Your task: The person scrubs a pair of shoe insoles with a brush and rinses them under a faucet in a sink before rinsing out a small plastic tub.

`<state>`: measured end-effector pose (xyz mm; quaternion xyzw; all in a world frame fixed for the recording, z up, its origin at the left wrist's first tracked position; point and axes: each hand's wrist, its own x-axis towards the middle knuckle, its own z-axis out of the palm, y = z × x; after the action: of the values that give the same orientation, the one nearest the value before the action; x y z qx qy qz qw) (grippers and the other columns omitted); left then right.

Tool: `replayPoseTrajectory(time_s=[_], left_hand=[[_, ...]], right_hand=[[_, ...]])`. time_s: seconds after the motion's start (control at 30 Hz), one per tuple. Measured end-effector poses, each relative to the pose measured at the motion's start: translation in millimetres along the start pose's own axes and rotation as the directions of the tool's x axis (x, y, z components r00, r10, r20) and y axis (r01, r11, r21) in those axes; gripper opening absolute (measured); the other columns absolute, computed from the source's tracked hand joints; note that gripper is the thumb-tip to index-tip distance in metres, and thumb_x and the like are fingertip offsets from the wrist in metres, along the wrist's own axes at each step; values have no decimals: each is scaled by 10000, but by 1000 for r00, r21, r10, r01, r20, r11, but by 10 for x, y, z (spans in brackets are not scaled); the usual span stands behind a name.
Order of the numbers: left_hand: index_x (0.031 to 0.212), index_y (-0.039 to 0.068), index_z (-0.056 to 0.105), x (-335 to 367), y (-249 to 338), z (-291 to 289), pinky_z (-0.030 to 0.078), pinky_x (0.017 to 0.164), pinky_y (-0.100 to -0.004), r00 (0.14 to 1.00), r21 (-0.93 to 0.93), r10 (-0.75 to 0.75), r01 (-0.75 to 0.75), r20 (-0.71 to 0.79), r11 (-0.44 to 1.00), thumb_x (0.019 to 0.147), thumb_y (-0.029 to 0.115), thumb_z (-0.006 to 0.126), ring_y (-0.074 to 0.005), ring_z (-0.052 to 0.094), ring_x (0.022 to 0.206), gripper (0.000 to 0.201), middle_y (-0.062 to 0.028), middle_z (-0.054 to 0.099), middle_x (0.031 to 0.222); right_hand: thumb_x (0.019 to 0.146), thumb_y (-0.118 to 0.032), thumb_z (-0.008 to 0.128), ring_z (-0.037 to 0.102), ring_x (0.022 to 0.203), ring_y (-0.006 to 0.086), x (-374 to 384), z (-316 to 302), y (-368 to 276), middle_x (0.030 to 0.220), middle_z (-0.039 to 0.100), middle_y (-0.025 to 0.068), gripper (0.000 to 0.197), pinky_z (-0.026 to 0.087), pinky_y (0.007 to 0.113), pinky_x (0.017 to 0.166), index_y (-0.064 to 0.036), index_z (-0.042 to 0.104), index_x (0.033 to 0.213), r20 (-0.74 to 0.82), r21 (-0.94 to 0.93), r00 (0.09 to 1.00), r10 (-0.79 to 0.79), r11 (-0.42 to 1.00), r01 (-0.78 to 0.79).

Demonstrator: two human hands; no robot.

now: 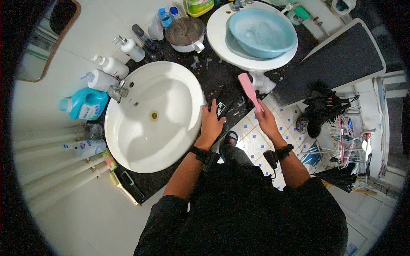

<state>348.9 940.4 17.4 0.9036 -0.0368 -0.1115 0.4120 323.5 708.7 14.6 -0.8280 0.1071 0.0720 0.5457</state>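
My right hand (267,121) is closed around the narrow handle of a pink, flat-backed brush (247,87). Its broad end points up and left, above the wet edge of the black counter; any bristles are hidden from me. Resting on dark material at the counter's front edge, between the two sinks, is my left hand (212,125), with index finger and thumb stretched apart. Just right of its fingers shows a small black label with white print (220,109). The white oval sink (154,147) lies directly left of that hand.
A light blue basin (263,34) with sudsy water sits in the second sink (220,32). Pump bottles (130,49), a blue detergent jug (88,103) and a lidded pot (185,34) line the wall. Foam (263,83) wets the counter. A hanger rack (341,145) stands right.
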Motion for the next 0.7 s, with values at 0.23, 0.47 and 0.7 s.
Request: replayPoseTrajectory(time_s=[0.23, 0.47, 0.7], left_hand=[[1363, 15, 317, 39, -24, -47, 412, 890, -414, 992, 313, 53, -87, 114, 946, 707, 108, 723, -449, 462, 1029, 778, -332, 412, 1112], [1390, 119, 318, 171, 103, -156, 480, 829, -407, 976, 462, -52, -54, 214, 885, 736, 273, 717, -392, 542, 1013, 782, -284, 536, 1082], [1377, 151, 336, 199, 51, -222, 503, 738, -440, 962, 467, -21, -112, 272, 877, 710, 369, 731, -355, 611, 879, 805, -182, 643, 925]], right_hand=[[925, -200, 512, 466, 655, 88, -177, 307, 12, 746, 548, 22, 384, 418, 248, 607, -90, 488, 1291, 81, -81, 996, -45, 995, 52], [931, -246, 458, 554, 1079, 348, -231, 143, 218, 1184, 550, 220, 401, 423, 360, 920, -66, 463, 1289, -157, -135, 984, 87, 985, -108], [914, -243, 504, 642, 784, 270, -234, 174, 106, 876, 659, 191, 364, 483, 354, 739, -131, 518, 1259, -221, -198, 975, 13, 978, -58]])
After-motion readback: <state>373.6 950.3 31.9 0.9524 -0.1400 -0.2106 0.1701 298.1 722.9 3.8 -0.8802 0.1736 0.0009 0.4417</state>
